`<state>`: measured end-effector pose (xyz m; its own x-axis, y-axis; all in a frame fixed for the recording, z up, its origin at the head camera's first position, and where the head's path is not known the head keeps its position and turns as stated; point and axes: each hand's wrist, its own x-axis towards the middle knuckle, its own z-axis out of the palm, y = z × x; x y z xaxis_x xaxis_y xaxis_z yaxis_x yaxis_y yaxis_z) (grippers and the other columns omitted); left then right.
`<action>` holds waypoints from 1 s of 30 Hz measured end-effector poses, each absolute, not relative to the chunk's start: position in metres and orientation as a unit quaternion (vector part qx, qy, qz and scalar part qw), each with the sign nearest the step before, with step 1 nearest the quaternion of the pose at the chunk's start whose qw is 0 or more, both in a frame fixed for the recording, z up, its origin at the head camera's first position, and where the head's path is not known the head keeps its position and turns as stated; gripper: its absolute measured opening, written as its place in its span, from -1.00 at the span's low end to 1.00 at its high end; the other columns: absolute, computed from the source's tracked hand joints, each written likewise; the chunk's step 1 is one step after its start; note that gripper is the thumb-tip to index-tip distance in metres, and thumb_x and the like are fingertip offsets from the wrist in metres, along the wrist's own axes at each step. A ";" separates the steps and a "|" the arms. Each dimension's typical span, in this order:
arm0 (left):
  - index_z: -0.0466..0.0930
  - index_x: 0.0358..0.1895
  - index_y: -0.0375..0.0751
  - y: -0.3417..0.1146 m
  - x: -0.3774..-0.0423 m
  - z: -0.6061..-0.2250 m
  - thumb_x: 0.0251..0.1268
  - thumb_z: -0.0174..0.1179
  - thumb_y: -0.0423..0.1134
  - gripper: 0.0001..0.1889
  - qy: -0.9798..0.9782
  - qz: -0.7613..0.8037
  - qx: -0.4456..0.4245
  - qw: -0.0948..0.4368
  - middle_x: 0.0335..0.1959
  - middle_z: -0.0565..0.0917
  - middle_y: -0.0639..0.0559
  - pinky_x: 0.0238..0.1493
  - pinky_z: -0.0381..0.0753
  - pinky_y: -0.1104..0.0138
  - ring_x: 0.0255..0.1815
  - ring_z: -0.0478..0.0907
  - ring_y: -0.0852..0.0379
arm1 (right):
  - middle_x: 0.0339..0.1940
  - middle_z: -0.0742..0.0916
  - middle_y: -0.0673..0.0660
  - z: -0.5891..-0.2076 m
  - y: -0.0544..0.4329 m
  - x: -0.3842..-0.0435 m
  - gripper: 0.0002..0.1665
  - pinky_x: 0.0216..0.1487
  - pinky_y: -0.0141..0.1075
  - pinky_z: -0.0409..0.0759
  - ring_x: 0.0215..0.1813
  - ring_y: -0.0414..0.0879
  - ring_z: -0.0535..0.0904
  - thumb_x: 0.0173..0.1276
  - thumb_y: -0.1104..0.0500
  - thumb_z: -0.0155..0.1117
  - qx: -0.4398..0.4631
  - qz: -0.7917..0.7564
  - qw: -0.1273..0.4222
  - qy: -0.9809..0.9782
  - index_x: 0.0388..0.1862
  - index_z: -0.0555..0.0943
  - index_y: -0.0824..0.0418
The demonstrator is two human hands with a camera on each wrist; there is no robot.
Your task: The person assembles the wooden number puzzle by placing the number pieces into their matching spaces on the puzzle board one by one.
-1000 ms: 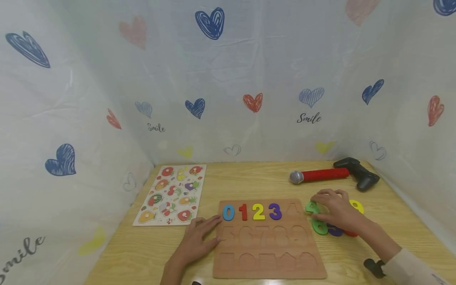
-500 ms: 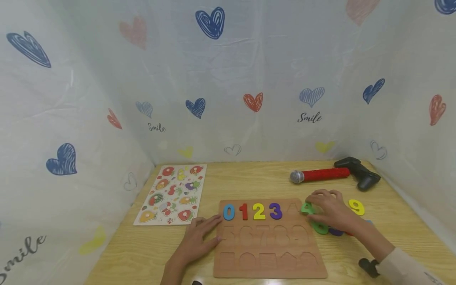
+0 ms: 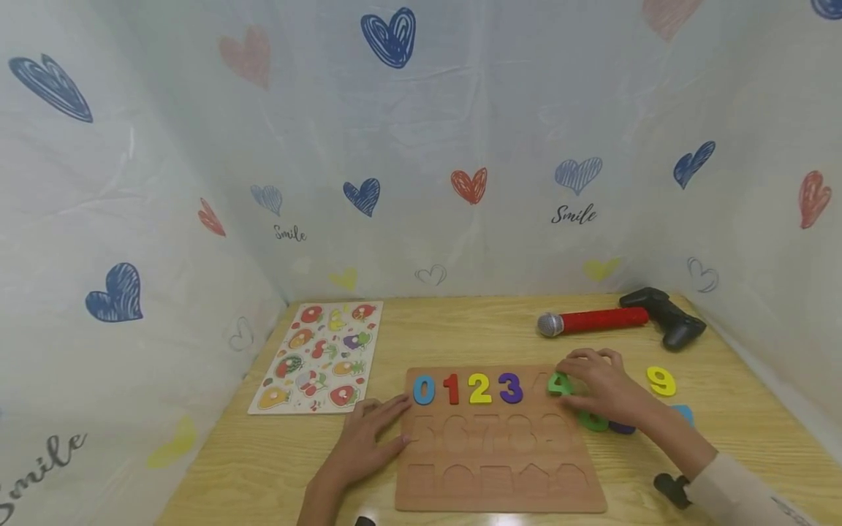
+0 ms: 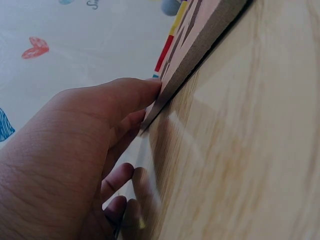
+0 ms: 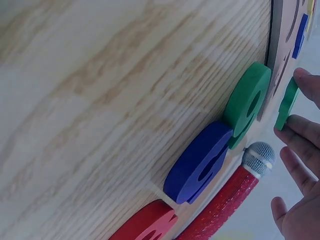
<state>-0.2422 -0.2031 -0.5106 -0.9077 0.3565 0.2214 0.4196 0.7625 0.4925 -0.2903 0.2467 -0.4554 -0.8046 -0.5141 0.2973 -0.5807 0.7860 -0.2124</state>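
Where board (image 3: 487,459) lies, wooden table (image 3: 460,332); heart-print walls (image 3: 500,124).

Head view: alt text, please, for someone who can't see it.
A right hand pinches a green 4 over the upper right of a wooden number board, where a blue 0, red 1, yellow 2 and purple 3 sit in the top row. The left hand touches the board's left edge. A fruit puzzle lies left; a red microphone and game controller, back right.

High head camera faces forward, down — tilted wrist close-ups share the board (image 3: 500,459).
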 end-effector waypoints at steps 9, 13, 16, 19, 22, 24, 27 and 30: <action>0.46 0.41 0.25 -0.203 -0.243 -0.511 0.35 0.18 0.21 -0.42 -0.934 -0.281 -0.211 0.057 0.46 0.37 0.35 0.19 0.23 -0.12 0.28 0.20 0.08 | -0.03 0.73 0.00 -0.456 0.239 -0.292 -0.49 0.11 0.29 0.11 0.17 0.17 0.47 0.13 -0.06 0.58 0.294 0.144 0.104 -0.939 0.02 0.71 0.11; 0.46 0.41 0.23 -0.203 -0.243 -0.510 0.34 0.19 0.19 -0.42 -0.933 -0.282 -0.214 0.059 0.46 0.38 0.33 0.19 0.23 -0.12 0.27 0.21 0.07 | -0.03 0.73 0.00 -0.457 0.236 -0.294 -0.49 0.12 0.29 0.11 0.18 0.16 0.47 0.13 -0.06 0.58 0.297 0.141 0.106 -0.939 0.02 0.71 0.12; 0.46 0.41 0.23 -0.204 -0.243 -0.510 0.34 0.21 0.19 -0.42 -0.933 -0.282 -0.215 0.059 0.46 0.38 0.33 0.18 0.23 -0.11 0.27 0.21 0.07 | -0.04 0.73 0.00 -0.459 0.233 -0.295 -0.49 0.11 0.29 0.11 0.17 0.16 0.47 0.13 -0.08 0.57 0.298 0.140 0.105 -0.938 0.01 0.70 0.10; 0.46 0.41 0.24 -0.205 -0.243 -0.511 0.33 0.21 0.19 -0.42 -0.933 -0.281 -0.215 0.059 0.46 0.37 0.34 0.18 0.24 -0.11 0.27 0.21 0.07 | -0.05 0.73 -0.01 -0.461 0.232 -0.296 -0.50 0.12 0.28 0.10 0.17 0.16 0.48 0.12 -0.07 0.58 0.298 0.141 0.104 -0.939 0.00 0.70 0.09; 0.46 0.41 0.25 -0.205 -0.244 -0.511 0.33 0.20 0.20 -0.42 -0.934 -0.282 -0.213 0.058 0.46 0.37 0.35 0.18 0.24 -0.11 0.27 0.21 0.07 | -0.05 0.73 -0.01 -0.463 0.230 -0.298 -0.49 0.11 0.27 0.12 0.16 0.15 0.49 0.10 -0.06 0.60 0.297 0.136 0.106 -0.939 0.00 0.71 0.09; 0.46 0.41 0.25 -0.205 -0.244 -0.511 0.34 0.20 0.20 -0.42 -0.933 -0.283 -0.213 0.058 0.46 0.37 0.35 0.18 0.24 -0.11 0.27 0.21 0.07 | -0.05 0.74 -0.01 -0.464 0.229 -0.299 -0.49 0.11 0.26 0.13 0.15 0.14 0.49 0.10 -0.06 0.59 0.297 0.129 0.105 -0.940 0.01 0.71 0.09; 0.47 0.40 0.22 -0.204 -0.243 -0.510 0.33 0.20 0.19 -0.42 -0.933 -0.282 -0.216 0.063 0.45 0.38 0.33 0.18 0.24 -0.11 0.26 0.22 0.07 | -0.06 0.74 -0.02 -0.463 0.227 -0.299 -0.49 0.10 0.26 0.14 0.15 0.14 0.50 0.10 -0.06 0.60 0.294 0.125 0.101 -0.942 0.01 0.71 0.09; 0.48 0.40 0.20 -0.204 -0.243 -0.510 0.33 0.21 0.16 -0.43 -0.932 -0.283 -0.219 0.069 0.44 0.40 0.31 0.17 0.25 -0.12 0.25 0.22 0.06 | -0.06 0.74 -0.02 -0.463 0.226 -0.299 -0.50 0.11 0.26 0.14 0.15 0.13 0.49 0.11 -0.05 0.60 0.292 0.125 0.097 -0.943 0.00 0.71 0.09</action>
<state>-0.2426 -0.2037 -0.5103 -0.8950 0.3686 0.2512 0.4460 0.7448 0.4964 -0.2989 0.2257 -0.4630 -0.8103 -0.5271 0.2560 -0.5756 0.7978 -0.1795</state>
